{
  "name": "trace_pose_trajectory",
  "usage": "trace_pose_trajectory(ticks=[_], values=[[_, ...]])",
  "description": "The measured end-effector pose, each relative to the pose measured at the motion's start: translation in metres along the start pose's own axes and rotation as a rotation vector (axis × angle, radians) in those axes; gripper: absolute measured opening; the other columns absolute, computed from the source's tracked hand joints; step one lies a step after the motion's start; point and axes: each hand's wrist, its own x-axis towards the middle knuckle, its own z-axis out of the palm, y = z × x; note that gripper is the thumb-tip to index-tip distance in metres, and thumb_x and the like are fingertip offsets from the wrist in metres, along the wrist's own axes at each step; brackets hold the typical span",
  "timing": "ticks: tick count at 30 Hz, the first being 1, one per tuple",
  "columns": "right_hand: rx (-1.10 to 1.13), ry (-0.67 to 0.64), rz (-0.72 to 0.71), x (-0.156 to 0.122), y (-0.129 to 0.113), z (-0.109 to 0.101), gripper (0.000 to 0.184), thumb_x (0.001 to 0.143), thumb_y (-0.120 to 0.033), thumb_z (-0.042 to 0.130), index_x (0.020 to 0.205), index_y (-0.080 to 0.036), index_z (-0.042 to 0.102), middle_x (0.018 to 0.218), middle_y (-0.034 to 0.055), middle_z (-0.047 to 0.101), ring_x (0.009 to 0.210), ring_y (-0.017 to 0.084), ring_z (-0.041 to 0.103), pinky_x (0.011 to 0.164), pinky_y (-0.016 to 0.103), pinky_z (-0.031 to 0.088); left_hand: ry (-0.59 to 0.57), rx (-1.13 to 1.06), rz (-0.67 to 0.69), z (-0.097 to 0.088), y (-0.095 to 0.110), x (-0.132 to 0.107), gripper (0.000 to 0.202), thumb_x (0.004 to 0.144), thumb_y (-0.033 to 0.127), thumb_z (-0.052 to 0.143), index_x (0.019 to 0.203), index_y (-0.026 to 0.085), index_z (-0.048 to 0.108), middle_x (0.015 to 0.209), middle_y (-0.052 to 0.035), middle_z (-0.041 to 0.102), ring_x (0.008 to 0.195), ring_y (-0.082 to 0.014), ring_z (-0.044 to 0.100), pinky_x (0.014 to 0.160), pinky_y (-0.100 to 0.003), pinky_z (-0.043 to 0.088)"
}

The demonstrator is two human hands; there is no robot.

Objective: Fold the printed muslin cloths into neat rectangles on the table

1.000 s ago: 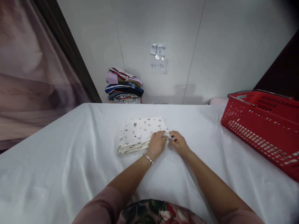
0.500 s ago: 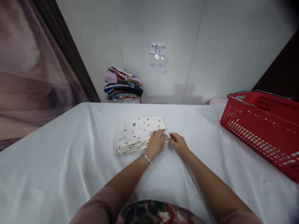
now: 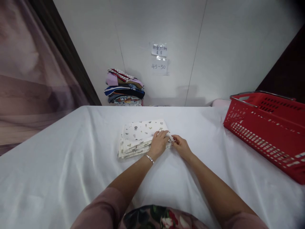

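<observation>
White, loosely creased fabric covers the counter [image 3: 164, 183], leaving a bare stretch at the near side for the forearms to move over. Beyond it, in the middle, lies the printed cloth [image 3: 140, 132], folded flat into several layers. At its near right corner, the left hand [image 3: 160, 142] lies over the top layer with bent fingers; whether its hidden thumb grips cannot be told. The right hand [image 3: 181, 146] appears to pinch the right-hand edge between thumb and fingers. The cloth looks light, soft and unlikely to break, though its loose layers could slide apart on the smooth covering; taking all the layers together at the folded edges seems surest. Open room lies left of it, and right as far as the red basket [image 3: 264, 133]. Past the counter's far edge, piled fabrics [image 3: 126, 87] stand against the wall [image 3: 214, 47].
</observation>
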Motion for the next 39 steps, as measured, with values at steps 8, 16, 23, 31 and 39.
trace_pose_trajectory(ticks=[8, 16, 23, 31, 39], values=[[-0.007, 0.009, 0.011, -0.001, 0.000, -0.001, 0.032, 0.074, -0.022, 0.048, 0.105, -0.020, 0.057, 0.084, 0.0011, 0.062, 0.059, 0.011, 0.050, 0.055, 0.024, 0.043, -0.003, -0.017, 0.000, 0.000, -0.002, 0.005, 0.008, 0.082, 0.021, 0.057, 0.089, 0.019, 0.062, 0.118, -0.0063, 0.058, 0.113, -0.0243, 0.048, 0.096, -0.043, 0.033], [-0.021, 0.010, 0.001, 0.000, 0.001, 0.000, 0.034, 0.074, -0.022, 0.047, 0.106, -0.020, 0.057, 0.085, 0.0015, 0.062, 0.057, 0.011, 0.049, 0.054, 0.024, 0.043, 0.029, -0.010, 0.087, 0.004, -0.004, -0.005, 0.022, 0.087, 0.010, 0.044, 0.099, 0.020, 0.059, 0.130, -0.0061, 0.051, 0.118, -0.0191, 0.045, 0.102, -0.041, 0.030], [0.002, 0.004, 0.004, -0.001, 0.001, 0.000, 0.033, 0.074, -0.022, 0.046, 0.106, -0.021, 0.057, 0.084, 0.0012, 0.062, 0.057, 0.011, 0.050, 0.053, 0.024, 0.043, -0.037, 0.021, 0.199, 0.002, -0.008, 0.003, 0.018, 0.086, 0.012, 0.047, 0.095, 0.022, 0.060, 0.133, -0.0048, 0.048, 0.121, -0.0194, 0.042, 0.104, -0.044, 0.028], [-0.002, 0.018, 0.005, 0.000, 0.004, 0.001, 0.034, 0.074, -0.021, 0.046, 0.107, -0.021, 0.056, 0.085, 0.0018, 0.062, 0.057, 0.011, 0.051, 0.053, 0.024, 0.044, -0.047, 0.027, 0.231, -0.002, -0.007, 0.011, 0.015, 0.088, 0.016, 0.047, 0.091, 0.019, 0.061, 0.124, -0.0060, 0.054, 0.119, -0.0200, 0.043, 0.104, -0.043, 0.026], [-0.038, 0.008, -0.026, -0.002, -0.003, -0.003, 0.030, 0.071, -0.017, 0.046, 0.099, -0.020, 0.060, 0.082, 0.0003, 0.063, 0.065, 0.013, 0.053, 0.061, 0.026, 0.045, -0.113, -0.002, 0.227, -0.006, -0.002, 0.017, 0.006, 0.086, 0.017, 0.051, 0.091, 0.016, 0.055, 0.091, -0.0049, 0.059, 0.088, -0.0191, 0.055, 0.080, -0.034, 0.040]])
